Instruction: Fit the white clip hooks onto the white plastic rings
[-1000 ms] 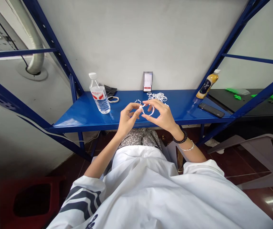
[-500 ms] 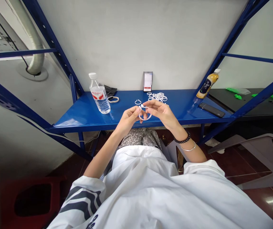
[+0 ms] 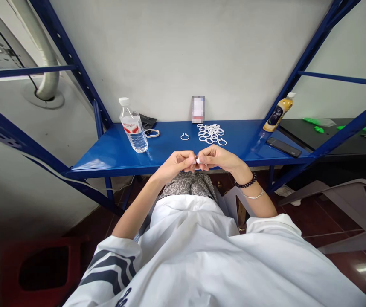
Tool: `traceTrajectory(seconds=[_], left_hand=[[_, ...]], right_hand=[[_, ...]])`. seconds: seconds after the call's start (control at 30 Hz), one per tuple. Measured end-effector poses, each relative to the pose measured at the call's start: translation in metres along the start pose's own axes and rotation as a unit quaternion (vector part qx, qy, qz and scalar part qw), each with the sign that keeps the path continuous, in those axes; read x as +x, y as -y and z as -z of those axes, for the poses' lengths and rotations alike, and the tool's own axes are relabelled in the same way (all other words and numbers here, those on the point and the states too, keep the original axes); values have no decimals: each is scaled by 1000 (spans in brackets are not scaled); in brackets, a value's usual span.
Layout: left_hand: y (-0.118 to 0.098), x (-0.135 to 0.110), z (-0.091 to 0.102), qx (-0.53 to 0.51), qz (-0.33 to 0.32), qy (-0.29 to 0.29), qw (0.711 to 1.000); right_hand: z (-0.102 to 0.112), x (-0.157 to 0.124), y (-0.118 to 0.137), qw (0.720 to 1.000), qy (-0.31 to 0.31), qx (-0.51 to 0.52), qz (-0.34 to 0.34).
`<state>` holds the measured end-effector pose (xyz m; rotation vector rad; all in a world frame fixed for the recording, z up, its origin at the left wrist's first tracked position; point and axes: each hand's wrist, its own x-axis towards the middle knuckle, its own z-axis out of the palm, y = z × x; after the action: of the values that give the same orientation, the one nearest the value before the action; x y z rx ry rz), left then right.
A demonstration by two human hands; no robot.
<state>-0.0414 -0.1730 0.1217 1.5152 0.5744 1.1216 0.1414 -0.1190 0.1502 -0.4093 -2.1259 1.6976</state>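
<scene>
My left hand (image 3: 175, 163) and my right hand (image 3: 217, 158) meet at the front edge of the blue shelf (image 3: 112, 153), fingers pinched together on a white plastic ring (image 3: 197, 161). Only a small bit of the ring shows between the fingertips. A pile of several white rings (image 3: 211, 132) lies on the shelf just beyond my hands. One single white ring (image 3: 184, 137) lies apart, left of the pile.
A water bottle (image 3: 133, 126) stands at the left of the shelf, with a black pouch and a band behind it. A small card stand (image 3: 198, 109) leans at the wall. A yellow drink bottle (image 3: 278, 113) and a dark phone (image 3: 283, 147) sit at the right.
Both hands have come down and toward me from above the shelf to its front edge. The ring, held open and plainly visible before, is now almost hidden between closed fingertips.
</scene>
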Motion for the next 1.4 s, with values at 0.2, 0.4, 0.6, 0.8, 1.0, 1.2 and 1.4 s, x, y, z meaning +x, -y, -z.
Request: traceTrajectory(seconds=[0.2, 0.4, 0.6, 0.8, 1.0, 1.2, 1.4], left_hand=[[-5, -1, 2, 75, -18, -7, 997], [-10, -2, 8, 202, -104, -76, 971], [-15, -8, 6, 329, -160, -84, 927], [-15, -8, 6, 363, -185, -88, 909], [-11, -7, 7, 379, -195, -92, 900], [-13, -8, 7, 431, -195, -86, 877], [-17, -11, 5, 476, -213, -81, 849]], right_hand=[[7, -4, 2, 996, 21, -83, 21], [5, -4, 4, 991, -17, -120, 49], [1, -6, 6, 984, -47, -154, 81], [0, -7, 7, 979, -63, -170, 95], [-1, -6, 5, 976, -79, -178, 99], [2, -4, 0, 962, -99, -227, 119], [0, -5, 0, 951, -110, -250, 148]])
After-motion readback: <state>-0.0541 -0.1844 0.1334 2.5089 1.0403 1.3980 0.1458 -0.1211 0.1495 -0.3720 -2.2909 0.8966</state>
